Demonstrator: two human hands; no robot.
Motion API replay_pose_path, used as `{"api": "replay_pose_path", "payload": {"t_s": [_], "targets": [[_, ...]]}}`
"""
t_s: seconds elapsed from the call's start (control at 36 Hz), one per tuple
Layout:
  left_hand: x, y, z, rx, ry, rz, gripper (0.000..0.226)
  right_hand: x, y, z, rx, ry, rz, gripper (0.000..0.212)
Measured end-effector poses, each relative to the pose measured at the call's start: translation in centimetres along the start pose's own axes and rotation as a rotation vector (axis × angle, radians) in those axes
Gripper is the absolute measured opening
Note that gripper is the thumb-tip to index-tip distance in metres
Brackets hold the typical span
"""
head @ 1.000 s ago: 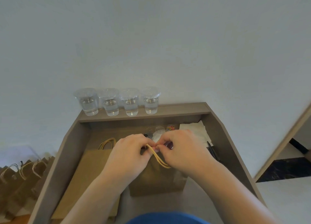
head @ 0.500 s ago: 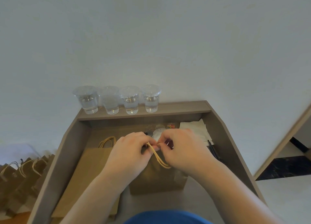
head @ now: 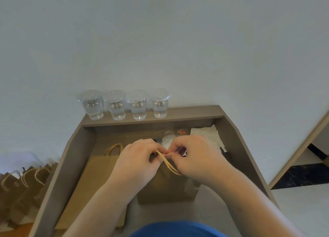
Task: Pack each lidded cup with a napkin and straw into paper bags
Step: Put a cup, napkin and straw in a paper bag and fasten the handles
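An upright brown paper bag [head: 165, 188] stands on the desk in front of me. My left hand [head: 137, 163] and my right hand [head: 197, 158] meet over its top, both pinching its twisted paper handles [head: 169, 163]. Inside the bag's mouth something clear and white shows between my hands, mostly hidden. Several clear lidded cups [head: 138, 105] of water line the back ledge. A pile of white napkins [head: 208, 135] lies at the back right. A flat brown paper bag [head: 96, 183] lies under my left arm.
The grey desk [head: 71, 158] has raised side walls and a back ledge against a white wall. Coloured paper clips [head: 181, 132] sit near the napkins, a black pen [head: 223, 152] beside them. Several standing paper bags [head: 23, 183] wait on the floor at left.
The view has shifted slightly; both hands stay together at the bag's top, still pinching the handles.
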State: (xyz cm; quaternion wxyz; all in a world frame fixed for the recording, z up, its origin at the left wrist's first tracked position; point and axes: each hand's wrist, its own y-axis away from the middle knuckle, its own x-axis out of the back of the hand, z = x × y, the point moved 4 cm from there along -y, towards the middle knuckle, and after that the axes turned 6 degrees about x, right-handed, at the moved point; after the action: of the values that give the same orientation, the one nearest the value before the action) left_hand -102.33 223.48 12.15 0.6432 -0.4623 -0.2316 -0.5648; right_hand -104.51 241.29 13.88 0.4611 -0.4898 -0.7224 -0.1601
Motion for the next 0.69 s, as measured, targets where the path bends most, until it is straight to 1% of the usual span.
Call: {"api": "replay_pose_path", "payload": {"t_s": [0.11, 0.17, 0.19, 0.28, 0.31, 0.44, 0.69], "targets": [[-0.01, -0.03, -0.28, 0.005, -0.002, 0.0, 0.009, 0.04, 0.01, 0.16, 0.024, -0.035, -0.021, 0.016], [-0.04, -0.05, -0.4, 0.007, 0.001, -0.004, 0.009, -0.06, 0.02, 0.2, 0.023, -0.032, -0.015, 0.014], [-0.04, -0.06, -0.4, 0.006, 0.005, -0.007, 0.01, -0.13, 0.02, 0.15, 0.024, -0.014, -0.008, 0.012], [0.06, -0.07, -0.2, 0.003, 0.027, -0.024, 0.024, -0.44, -0.14, -0.08, 0.037, 0.059, 0.003, 0.01], [0.05, -0.06, -0.18, 0.003, 0.028, -0.032, 0.023, -0.52, -0.24, -0.1, 0.034, 0.071, 0.005, 0.01], [-0.01, 0.0, -0.44, 0.004, 0.025, -0.055, 0.009, -0.64, -0.39, -0.24, 0.049, 0.118, 0.024, 0.008], [-0.3, -0.1, -0.84, 0.025, 0.036, -0.083, 0.011, -0.82, -0.62, -0.21, 0.051, 0.184, -0.006, 0.013]]}}
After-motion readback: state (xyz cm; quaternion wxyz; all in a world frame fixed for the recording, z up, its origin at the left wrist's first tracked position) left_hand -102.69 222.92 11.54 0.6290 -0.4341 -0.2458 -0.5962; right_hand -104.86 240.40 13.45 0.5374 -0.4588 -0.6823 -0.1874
